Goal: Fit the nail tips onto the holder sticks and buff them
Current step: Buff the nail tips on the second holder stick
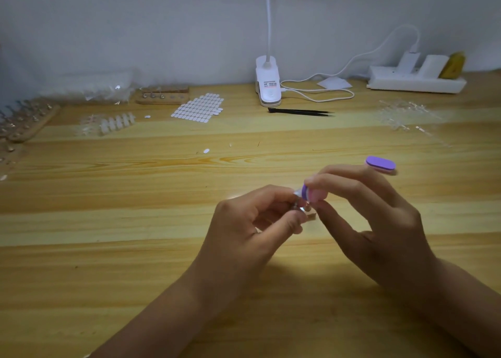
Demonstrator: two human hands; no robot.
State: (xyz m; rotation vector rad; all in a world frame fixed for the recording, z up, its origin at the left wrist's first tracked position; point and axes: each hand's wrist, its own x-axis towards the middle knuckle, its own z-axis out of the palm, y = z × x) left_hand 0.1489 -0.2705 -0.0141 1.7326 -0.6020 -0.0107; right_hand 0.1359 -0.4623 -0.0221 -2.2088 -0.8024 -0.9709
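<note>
My left hand [244, 227] and my right hand [379, 222] are bare. My wrists [206, 273] and forearms [151, 317] are bare too, as far as the lower edge of the view shows them. My nails are too blurred to describe.

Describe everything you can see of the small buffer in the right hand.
The buffer is a small block with a purple, abrasive-looking face and a pink, foam-like core. Fingers hide most of it. The right hand pinches it between thumb and fingertips above the table, tilted, with the purple face turned toward the left hand. That face sits against, or very near, a clear nail tip that the left hand pinches. Actual contact is too small to confirm.
</note>
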